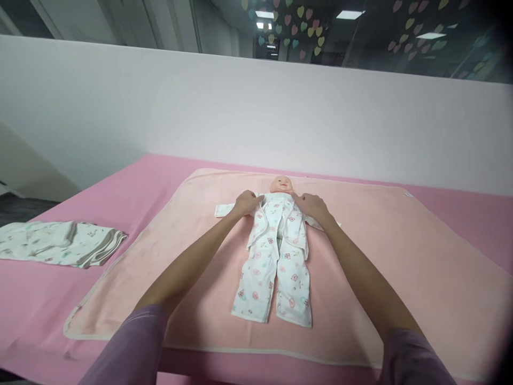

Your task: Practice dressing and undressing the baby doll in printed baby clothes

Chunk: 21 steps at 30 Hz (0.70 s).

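Note:
A baby doll (281, 184) lies on its back on a peach blanket (401, 267), dressed in a white patterned top (280, 219) and matching trousers (276, 278). My left hand (246, 203) rests at the doll's shoulder on the left side, fingers curled onto the top's fabric. My right hand (312, 206) sits at the other shoulder, fingers bent and gripping the top's edge. Both forearms reach out from purple sleeves.
The blanket lies on a pink-covered table (120, 192). A folded white patterned cloth (60, 243) lies at the left. A white partition wall (256, 107) runs behind the table, with glass and paper hearts above it.

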### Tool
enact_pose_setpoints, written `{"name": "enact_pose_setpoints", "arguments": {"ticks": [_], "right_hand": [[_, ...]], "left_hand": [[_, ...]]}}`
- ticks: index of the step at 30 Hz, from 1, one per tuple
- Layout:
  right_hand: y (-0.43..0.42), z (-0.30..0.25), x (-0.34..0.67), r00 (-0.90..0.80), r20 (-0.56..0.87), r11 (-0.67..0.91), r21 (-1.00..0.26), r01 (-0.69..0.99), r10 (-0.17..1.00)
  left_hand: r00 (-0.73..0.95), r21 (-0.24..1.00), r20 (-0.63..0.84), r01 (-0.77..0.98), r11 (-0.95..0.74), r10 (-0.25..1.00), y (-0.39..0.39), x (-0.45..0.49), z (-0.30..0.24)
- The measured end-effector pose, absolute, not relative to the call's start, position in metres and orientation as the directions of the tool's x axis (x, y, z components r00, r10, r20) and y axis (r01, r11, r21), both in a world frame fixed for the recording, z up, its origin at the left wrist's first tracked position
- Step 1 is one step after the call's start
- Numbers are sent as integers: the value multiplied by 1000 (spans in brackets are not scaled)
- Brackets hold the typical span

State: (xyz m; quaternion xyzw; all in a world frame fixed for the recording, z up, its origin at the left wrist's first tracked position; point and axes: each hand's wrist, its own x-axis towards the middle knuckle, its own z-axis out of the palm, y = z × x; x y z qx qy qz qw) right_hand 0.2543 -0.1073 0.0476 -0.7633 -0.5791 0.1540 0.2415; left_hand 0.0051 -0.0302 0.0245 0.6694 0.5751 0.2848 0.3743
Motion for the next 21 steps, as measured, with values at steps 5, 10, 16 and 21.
{"name": "enact_pose_setpoints", "arguments": {"ticks": [5,10,16,21], "right_hand": [[-65,55,251,212,45,-139,-619,773,976],[-104,48,244,164,135,-32,-670,742,977],[-213,19,226,-113,328,259,-445,857,938],[-228,15,207,-256,404,321,-99,942,878]], "left_hand": [[381,881,110,391,-267,918,-24,40,35],[557,733,370,318,-602,744,-70,29,36],[654,502,413,417,-757,634,-148,-34,14],[677,156,472,567,-809,565,-160,-23,2]]}}
